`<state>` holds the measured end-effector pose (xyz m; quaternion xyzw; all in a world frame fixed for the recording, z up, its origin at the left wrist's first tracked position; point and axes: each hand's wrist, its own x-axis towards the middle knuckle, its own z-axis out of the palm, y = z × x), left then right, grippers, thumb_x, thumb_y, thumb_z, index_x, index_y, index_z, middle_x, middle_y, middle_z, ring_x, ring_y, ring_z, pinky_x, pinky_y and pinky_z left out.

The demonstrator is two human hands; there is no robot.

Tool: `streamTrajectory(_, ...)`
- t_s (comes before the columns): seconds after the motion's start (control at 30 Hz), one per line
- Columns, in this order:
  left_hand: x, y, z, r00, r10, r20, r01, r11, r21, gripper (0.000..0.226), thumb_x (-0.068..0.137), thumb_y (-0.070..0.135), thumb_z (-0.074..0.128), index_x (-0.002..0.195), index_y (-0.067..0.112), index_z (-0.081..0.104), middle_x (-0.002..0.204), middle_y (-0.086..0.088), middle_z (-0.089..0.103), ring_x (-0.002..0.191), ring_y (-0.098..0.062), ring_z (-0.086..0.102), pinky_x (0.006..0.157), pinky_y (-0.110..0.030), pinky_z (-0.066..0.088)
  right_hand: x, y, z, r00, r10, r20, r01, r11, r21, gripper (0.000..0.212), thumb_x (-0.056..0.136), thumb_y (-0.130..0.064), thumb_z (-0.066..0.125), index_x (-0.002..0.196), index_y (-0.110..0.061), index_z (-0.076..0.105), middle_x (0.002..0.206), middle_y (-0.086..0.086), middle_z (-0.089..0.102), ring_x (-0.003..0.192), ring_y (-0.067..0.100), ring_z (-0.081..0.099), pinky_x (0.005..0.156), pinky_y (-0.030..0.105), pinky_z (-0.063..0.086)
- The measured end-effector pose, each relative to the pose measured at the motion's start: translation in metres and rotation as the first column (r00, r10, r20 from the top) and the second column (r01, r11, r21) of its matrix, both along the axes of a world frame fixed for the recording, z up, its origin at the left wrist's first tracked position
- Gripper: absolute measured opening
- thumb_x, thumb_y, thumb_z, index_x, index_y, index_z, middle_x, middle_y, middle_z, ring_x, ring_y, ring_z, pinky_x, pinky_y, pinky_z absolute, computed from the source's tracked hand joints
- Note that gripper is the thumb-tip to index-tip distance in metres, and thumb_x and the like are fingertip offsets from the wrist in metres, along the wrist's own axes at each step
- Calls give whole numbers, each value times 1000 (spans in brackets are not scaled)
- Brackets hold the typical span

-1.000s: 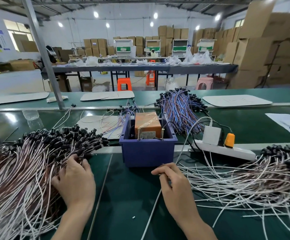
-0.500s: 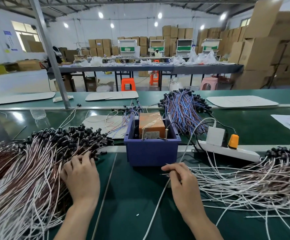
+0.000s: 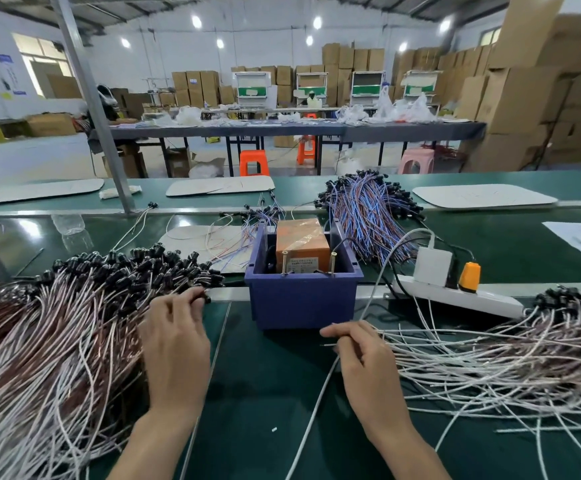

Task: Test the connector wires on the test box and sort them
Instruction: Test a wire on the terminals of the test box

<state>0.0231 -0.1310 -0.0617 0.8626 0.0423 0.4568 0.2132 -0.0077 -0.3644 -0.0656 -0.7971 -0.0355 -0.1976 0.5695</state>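
Down front on the green mat (image 3: 264, 393), the bare strip between the hands is the only free room. Right hand (image 3: 361, 362) pinches a white wire (image 3: 313, 414) that runs off the bottom edge. Left hand (image 3: 174, 344) rests on the left wire pile (image 3: 57, 341), fingers curled at the black plugs, can't tell if it's got one. Behind sits the test box (image 3: 302, 239) in a blue bin (image 3: 302, 303). The right wire pile (image 3: 489, 358) is cut off by the frame.

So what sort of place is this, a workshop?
Most likely a factory assembly line for cable testing: big heaps of connector wires lie on a long green workbench, a test box sits in a blue bin, and cardboard cartons are stacked high along the far walls.
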Motion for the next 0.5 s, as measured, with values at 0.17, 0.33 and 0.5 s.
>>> streamTrajectory(0.17,-30,-61,0,857,-513,45,506,856,107,23,104,23,46,126,22,54,112,2,46,87,-12,56,72,-28,53,-5,6,9,968,244,-60,-222,943,246,29,101,-18,52,100,-36,75,100,-8,74,89,9,68,81,21,52)
streamTrajectory(0.33,-38,-84,-6,697,-715,-54,714,699,-38,43,99,5,52,132,32,47,124,16,42,98,-2,60,82,-13,50,-10,11,12,902,425,-77,-364,843,397,32,106,-29,43,104,-21,74,101,8,73,94,16,66,81,26,54)
streamTrajectory(0.5,-39,-80,-3,666,-741,-89,739,671,-61,22,104,19,49,124,29,51,121,26,50,100,11,59,83,-1,41,-4,9,16,927,372,-48,-300,813,498,31,101,-38,52,99,-19,77,104,9,74,100,20,70,85,30,56)
